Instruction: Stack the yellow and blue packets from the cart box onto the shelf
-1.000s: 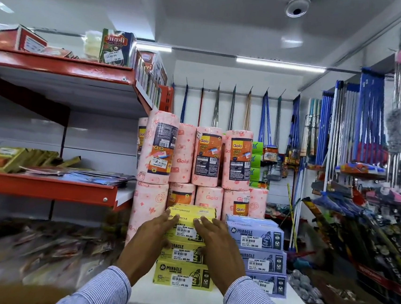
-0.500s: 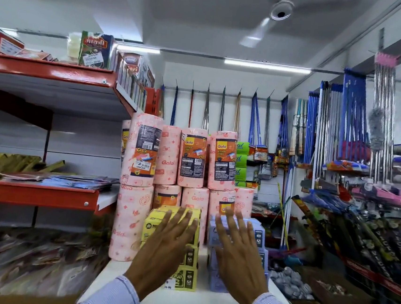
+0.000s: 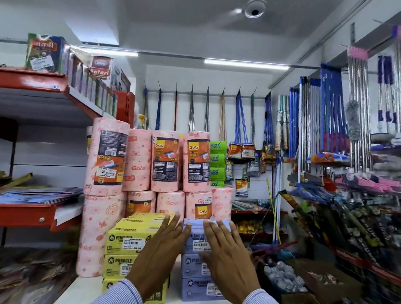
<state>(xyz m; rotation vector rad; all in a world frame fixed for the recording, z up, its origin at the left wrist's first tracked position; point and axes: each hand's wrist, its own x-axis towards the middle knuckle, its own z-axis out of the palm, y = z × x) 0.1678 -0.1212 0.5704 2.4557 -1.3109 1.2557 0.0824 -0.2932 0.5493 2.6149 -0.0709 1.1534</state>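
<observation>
A stack of three yellow packets (image 3: 127, 238) stands on the white shelf (image 3: 78, 294), with a stack of three blue packets (image 3: 192, 281) right beside it. My left hand (image 3: 160, 253) is flat, fingers spread, in front of the yellow stack's right side and reaching across the gap. My right hand (image 3: 225, 259) is also flat and spread against the front of the top blue packet. Neither hand holds anything. The cart box is out of view.
Pink paper towel rolls (image 3: 164, 163) are piled two high behind and left of the packets. Red shelves (image 3: 12, 212) with flat packets run along the left. Brooms and mops (image 3: 330, 120) hang at the right above crowded bins (image 3: 283, 275).
Both hands let go of the top yellow packet, opened flat and shifted right toward the blue stack. The view has panned, so the packets sit more centred and closer.
</observation>
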